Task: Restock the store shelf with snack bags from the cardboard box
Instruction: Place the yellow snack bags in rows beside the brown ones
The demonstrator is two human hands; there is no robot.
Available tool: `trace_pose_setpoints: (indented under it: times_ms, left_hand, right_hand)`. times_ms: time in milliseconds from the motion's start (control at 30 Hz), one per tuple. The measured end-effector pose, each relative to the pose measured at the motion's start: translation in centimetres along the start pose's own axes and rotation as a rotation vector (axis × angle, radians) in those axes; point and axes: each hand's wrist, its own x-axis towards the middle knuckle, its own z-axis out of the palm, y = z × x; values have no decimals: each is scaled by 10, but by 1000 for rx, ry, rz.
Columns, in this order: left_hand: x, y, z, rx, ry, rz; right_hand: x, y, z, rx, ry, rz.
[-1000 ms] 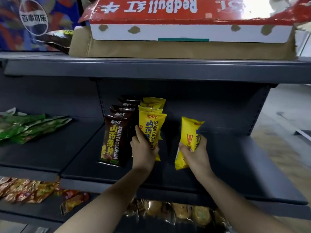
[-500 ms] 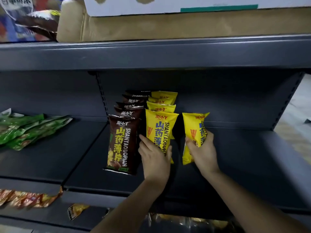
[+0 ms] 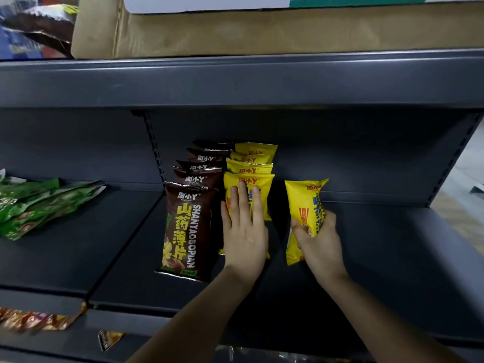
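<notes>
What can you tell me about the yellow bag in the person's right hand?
The yellow bag is a glossy, puffy snack packet with a crimped top seal, blue lettering and an orange-red label. It stands roughly upright, tilted slightly, on the dark shelf, apart from the yellow row to its left. The right hand grips its lower half.

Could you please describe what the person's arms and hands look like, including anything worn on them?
Both forearms are bare up to the frame's edge, with no sleeves in view. The left hand and right hand wear no gloves, and no rings, watch or bracelet show on the fingers or wrists. The nails look short and unpainted.
</notes>
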Motion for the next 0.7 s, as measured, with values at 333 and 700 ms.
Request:
trace_pose_setpoints:
  times_ms: [333, 700]
  left_hand:
    - [1, 4, -7, 58, -94, -3]
    - [17, 22, -78, -973, -177, -155]
  right_hand:
    - [1, -2, 2, 24, 19, 2]
    - [-41, -26, -2, -92, 21, -175]
